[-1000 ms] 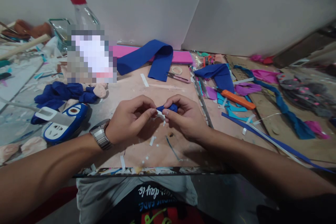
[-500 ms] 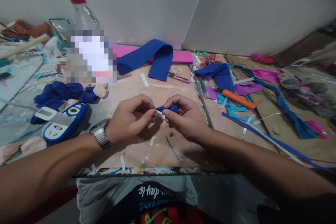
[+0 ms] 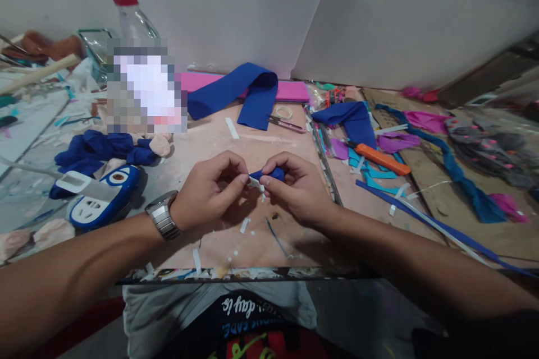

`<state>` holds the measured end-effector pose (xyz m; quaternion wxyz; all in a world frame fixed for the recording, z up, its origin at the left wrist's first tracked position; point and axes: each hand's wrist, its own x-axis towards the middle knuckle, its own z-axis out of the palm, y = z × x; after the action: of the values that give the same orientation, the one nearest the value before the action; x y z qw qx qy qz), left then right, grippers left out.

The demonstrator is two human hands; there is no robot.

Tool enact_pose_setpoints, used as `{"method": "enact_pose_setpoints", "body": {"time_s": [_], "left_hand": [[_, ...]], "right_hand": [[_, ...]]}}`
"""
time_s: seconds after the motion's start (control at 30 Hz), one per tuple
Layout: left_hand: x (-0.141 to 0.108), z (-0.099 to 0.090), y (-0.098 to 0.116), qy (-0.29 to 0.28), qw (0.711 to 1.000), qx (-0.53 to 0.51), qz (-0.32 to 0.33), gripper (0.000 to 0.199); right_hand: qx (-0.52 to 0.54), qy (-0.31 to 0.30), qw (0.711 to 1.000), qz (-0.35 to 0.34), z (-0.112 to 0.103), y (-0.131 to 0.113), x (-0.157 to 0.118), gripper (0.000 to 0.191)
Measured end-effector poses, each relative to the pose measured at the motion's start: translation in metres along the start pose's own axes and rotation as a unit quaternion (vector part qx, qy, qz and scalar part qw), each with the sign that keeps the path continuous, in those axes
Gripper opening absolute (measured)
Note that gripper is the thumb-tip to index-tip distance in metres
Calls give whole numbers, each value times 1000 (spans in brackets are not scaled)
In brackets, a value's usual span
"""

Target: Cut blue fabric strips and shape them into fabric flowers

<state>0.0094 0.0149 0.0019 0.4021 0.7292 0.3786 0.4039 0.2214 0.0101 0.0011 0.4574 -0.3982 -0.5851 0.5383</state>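
Both hands meet above the middle of the table, around a small rolled or folded piece of blue fabric (image 3: 275, 173) with a white strip (image 3: 256, 182) along its lower side. My right hand (image 3: 295, 188) pinches the blue piece between thumb and fingers. With thumb and forefinger together, my left hand (image 3: 217, 185) grips the left tip of the white strip; a metal watch is on that wrist. Behind the hands, a long blue fabric band (image 3: 236, 90) lies folded over, and tweezers (image 3: 286, 123) rest beside a tape roll (image 3: 283, 112).
An orange box cutter (image 3: 381, 158) lies on the right among fabric scraps. To the left sit a blue-and-white power strip (image 3: 105, 196) and bunched dark blue fabric (image 3: 99, 148). Farther back stands a red-capped bottle (image 3: 137, 19). A pink sheet (image 3: 295, 91) lies against the wall.
Almost nothing differs. The left fingertips have shifted very slightly away from the blue fabric, while the right hand holds its place.
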Motion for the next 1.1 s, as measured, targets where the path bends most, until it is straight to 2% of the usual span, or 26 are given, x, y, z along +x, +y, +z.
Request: {"method": "enact_pose_setpoints", "body": {"time_s": [0.23, 0.37, 0.47, 0.7, 0.83, 0.93, 1.03, 1.1], "left_hand": [[0, 0, -2, -7, 998, -56, -21, 8], [1, -2, 1, -78, 994, -59, -42, 24], [1, -2, 3, -101, 993, -41, -45, 38], [0, -2, 6, -99, 993, -31, -55, 37], [0, -2, 6, -93, 995, 1, -33, 34], [0, -2, 5, -93, 995, 22, -2, 29], [0, -2, 5, -89, 993, 61, 38, 25], [-1, -2, 5, -90, 990, 92, 52, 23]], "right_hand": [[-17, 0, 1000, -27, -1, 2, 1, 19], [-67, -19, 994, -82, -1, -2, 1, 13], [-109, -38, 986, -118, -2, -3, 0, 9], [-137, -50, 980, -137, -5, -1, 0, 9], [-114, -47, 986, -115, -4, -1, 0, 23], [-62, -74, 995, -40, -4, 0, -1, 36], [1, -104, 994, 40, -3, 2, -1, 38], [13, -97, 993, 60, -3, 3, -2, 34]]}}
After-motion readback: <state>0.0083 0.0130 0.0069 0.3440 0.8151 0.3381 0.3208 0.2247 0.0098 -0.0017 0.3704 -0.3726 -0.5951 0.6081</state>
